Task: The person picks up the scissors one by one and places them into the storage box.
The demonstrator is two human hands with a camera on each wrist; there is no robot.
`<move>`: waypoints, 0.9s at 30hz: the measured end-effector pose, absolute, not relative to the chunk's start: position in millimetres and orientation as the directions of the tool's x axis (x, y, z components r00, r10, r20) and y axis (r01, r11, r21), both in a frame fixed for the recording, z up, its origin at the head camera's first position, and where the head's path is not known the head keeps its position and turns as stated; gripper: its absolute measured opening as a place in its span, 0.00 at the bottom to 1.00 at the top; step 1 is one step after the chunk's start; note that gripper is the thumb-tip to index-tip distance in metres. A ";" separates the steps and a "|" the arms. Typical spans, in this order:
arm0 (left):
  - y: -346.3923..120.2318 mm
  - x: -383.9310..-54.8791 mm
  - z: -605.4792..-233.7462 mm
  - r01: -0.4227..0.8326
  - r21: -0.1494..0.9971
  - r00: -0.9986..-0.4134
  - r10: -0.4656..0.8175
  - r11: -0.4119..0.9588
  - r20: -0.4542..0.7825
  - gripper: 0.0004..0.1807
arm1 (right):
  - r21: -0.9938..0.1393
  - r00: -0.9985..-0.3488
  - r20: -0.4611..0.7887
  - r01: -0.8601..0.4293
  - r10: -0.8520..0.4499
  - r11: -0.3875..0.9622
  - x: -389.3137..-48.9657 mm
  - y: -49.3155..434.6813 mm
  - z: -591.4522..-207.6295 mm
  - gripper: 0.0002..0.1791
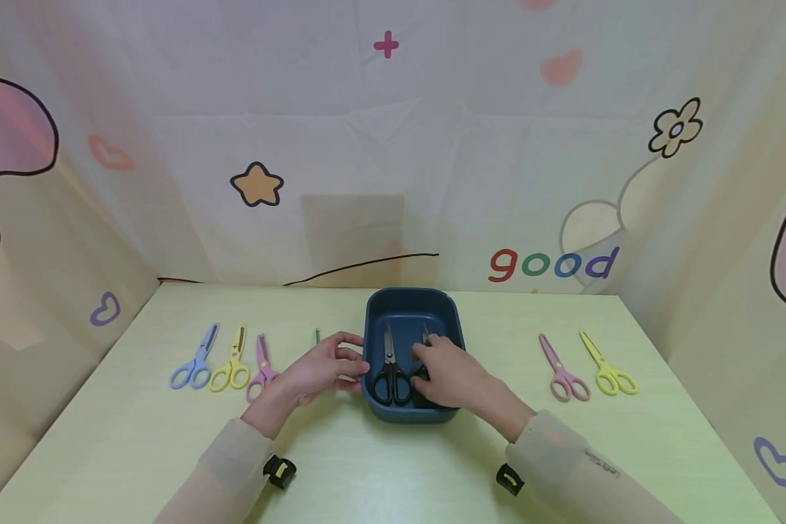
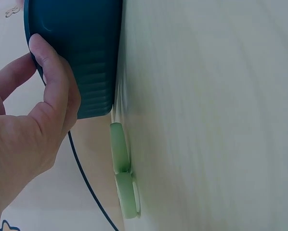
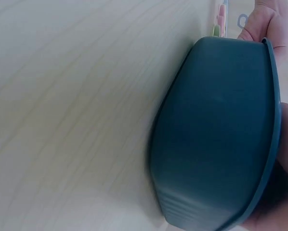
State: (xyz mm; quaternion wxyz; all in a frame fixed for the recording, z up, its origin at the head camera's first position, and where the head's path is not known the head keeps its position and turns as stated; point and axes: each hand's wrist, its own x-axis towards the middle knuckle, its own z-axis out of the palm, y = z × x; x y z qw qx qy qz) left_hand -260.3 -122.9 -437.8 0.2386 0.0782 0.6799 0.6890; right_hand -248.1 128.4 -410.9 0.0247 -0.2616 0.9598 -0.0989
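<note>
A dark blue bin point(image 1: 412, 415) stands on the table in the head view. Inside it, on the left, lies a pair of black-handled scissors point(image 1: 388, 364), blades pointing away. My right hand point(image 1: 452, 372) reaches over the bin's right part and grips the handles of a second pair of black scissors point(image 1: 425, 331); the fingers cover most of that pair. Against the bin's left wall, my left hand point(image 1: 321, 367) rests its relaxed fingertips near the rim, also seen in the left wrist view. Green scissors point(image 2: 120, 149) lie by the left hand, mostly hidden from the head view.
Left on the table lie blue scissors point(image 1: 199, 360), yellow scissors point(image 1: 235, 362) and pink scissors point(image 1: 262, 367), the pink partly behind the left wrist. To the right are another pink pair point(image 1: 559, 371) and another yellow pair point(image 1: 605, 366). A printed curtain point(image 1: 471, 182) hangs behind.
</note>
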 end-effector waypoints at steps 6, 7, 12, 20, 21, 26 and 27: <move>-123.4 -261.6 -438.7 -0.223 0.974 -0.871 0.441 0.035 -0.216 0.30 | -0.232 -0.850 0.179 -0.527 -0.496 0.818 -246.4 136.8 -409.2 0.08; -123.5 -261.8 -438.8 -0.222 0.975 -0.871 0.443 0.034 -0.213 0.30 | -0.249 -0.847 0.209 -0.529 -0.488 0.811 -245.7 138.5 -408.7 0.06; -123.3 -261.5 -439.1 -0.221 0.975 -0.871 0.444 0.028 -0.210 0.29 | -0.316 -0.839 0.338 -0.527 -0.426 0.789 -243.6 149.6 -408.8 0.05; -123.4 -261.0 -438.3 -0.219 0.975 -0.876 0.435 0.030 -0.210 0.29 | -0.367 -0.862 0.385 -0.470 -0.329 0.803 -244.3 179.6 -408.4 0.04; -123.2 -260.7 -438.1 -0.221 0.975 -0.875 0.434 0.029 -0.212 0.29 | -0.374 -0.869 0.378 -0.458 -0.318 0.807 -244.5 184.0 -408.5 0.03; -122.6 -259.2 -437.5 -0.227 0.973 -0.875 0.432 0.029 -0.217 0.29 | -0.390 -0.897 0.350 -0.401 -0.269 0.829 -246.9 207.5 -411.0 0.02; -122.6 -259.1 -437.6 -0.227 0.974 -0.876 0.431 0.030 -0.217 0.28 | -0.391 -0.902 0.343 -0.390 -0.262 0.834 -247.4 212.1 -411.3 0.02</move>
